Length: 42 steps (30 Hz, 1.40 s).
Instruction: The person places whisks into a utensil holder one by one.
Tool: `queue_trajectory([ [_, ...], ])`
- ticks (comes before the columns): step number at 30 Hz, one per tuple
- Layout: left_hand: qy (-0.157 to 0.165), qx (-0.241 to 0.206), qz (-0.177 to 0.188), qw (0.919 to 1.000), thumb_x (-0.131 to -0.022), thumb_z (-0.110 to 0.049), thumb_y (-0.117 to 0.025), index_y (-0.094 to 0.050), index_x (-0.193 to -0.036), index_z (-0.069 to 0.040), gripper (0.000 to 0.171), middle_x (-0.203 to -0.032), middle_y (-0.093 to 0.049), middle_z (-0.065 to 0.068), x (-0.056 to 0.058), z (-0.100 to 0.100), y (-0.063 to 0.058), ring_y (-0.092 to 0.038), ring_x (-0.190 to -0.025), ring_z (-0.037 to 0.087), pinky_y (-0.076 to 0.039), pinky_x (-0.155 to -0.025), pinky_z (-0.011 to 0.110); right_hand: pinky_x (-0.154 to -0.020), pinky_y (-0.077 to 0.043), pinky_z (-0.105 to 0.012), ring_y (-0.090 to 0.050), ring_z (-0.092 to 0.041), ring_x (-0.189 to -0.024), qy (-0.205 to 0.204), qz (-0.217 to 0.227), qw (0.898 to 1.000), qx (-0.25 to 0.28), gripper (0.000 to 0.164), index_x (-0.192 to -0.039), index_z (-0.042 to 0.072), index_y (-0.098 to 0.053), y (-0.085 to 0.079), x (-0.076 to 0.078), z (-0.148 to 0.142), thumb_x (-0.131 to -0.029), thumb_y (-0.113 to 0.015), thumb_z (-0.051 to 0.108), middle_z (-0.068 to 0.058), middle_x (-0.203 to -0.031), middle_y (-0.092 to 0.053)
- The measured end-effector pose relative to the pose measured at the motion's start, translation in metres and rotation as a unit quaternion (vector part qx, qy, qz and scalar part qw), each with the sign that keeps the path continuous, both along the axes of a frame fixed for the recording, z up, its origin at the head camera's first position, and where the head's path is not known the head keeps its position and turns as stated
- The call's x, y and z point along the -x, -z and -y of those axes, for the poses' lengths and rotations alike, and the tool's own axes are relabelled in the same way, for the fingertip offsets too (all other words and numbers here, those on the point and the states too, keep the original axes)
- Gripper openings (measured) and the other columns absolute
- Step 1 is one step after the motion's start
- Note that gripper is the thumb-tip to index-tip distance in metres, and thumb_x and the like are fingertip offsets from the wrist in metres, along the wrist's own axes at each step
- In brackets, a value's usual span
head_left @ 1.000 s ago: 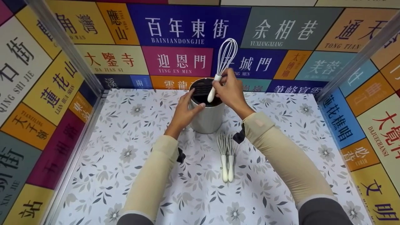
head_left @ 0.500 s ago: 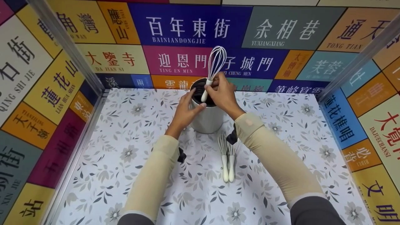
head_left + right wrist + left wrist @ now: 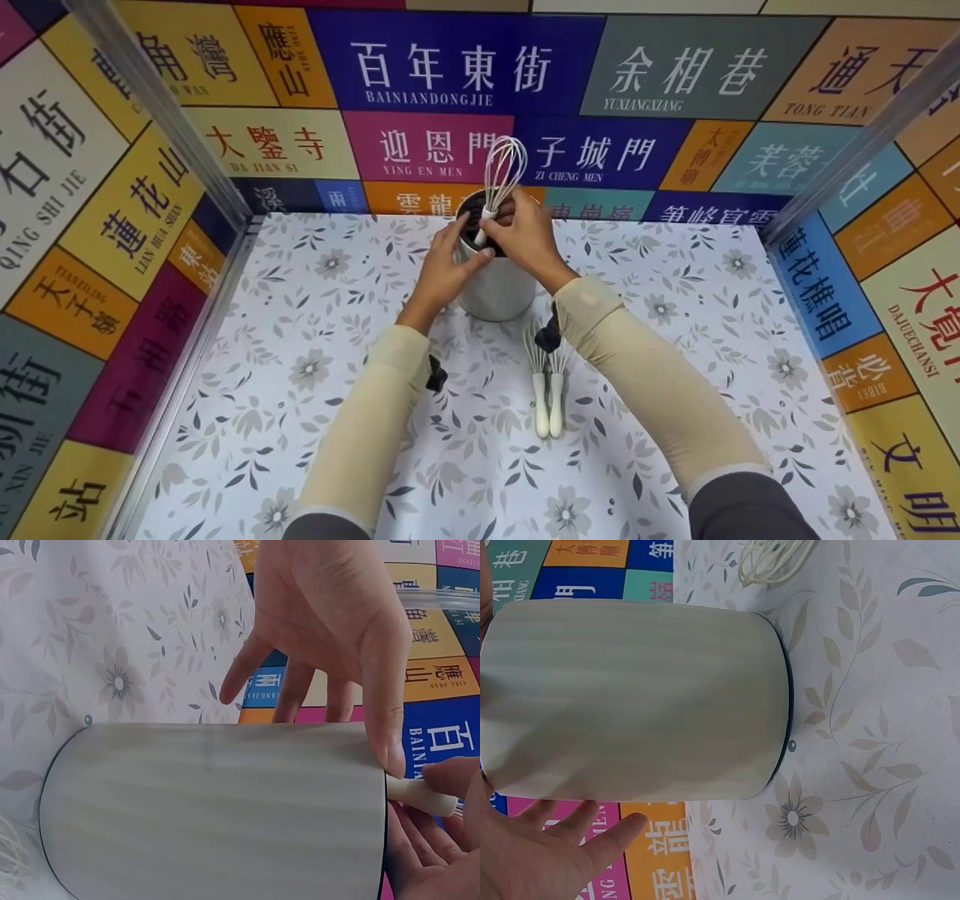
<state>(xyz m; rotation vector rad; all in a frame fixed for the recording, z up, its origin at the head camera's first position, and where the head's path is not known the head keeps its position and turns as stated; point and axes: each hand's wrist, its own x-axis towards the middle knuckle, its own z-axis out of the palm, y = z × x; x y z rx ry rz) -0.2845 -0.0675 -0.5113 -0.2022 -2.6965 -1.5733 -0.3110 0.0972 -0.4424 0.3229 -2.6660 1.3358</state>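
In the head view a pale grey cylindrical utensil holder (image 3: 496, 289) with a dark interior stands upright near the back wall. My left hand (image 3: 441, 268) holds its rim from the left, thumb at the near edge and fingers at the far side; the left wrist view shows some fingers (image 3: 613, 840) spread beside the wall. Above the opening my right hand (image 3: 526, 234) pinches a whisk (image 3: 505, 169) by its white handle, wires up and slightly tilted. In the right wrist view the handle (image 3: 424, 796) enters past the rim. The handle's lower end is hidden inside.
Two more white-handled whisks (image 3: 547, 397) lie side by side on the table in front of the holder, their wires partly covered by the right wrist's black mount (image 3: 548, 337). A floral cloth (image 3: 315, 435) covers the table. Panels with printed signs (image 3: 427, 146) enclose it.
My right hand has moved left and down with the whisk, so its handle now reaches into the holder's opening. The left hand and the two lying whisks have stayed put.
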Motion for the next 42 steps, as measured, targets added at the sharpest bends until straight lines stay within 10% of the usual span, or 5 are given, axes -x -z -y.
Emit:
queue_trajectory([
  [42,-0.002,0.007,-0.017,0.9998,-0.092,-0.053,-0.070,-0.031,-0.162,-0.024,0.085,-0.163,-0.033,0.014,0.003,0.000,0.003,-0.036,-0.150,0.031,-0.031,-0.123,0.050,-0.094,-0.056,-0.040,-0.067,-0.024,-0.114,-0.041,0.045,0.998,0.030,0.065,-0.124,0.013,-0.042,-0.001,-0.011,-0.006,-0.081,-0.086,0.032,-0.009,-0.125,-0.060],
])
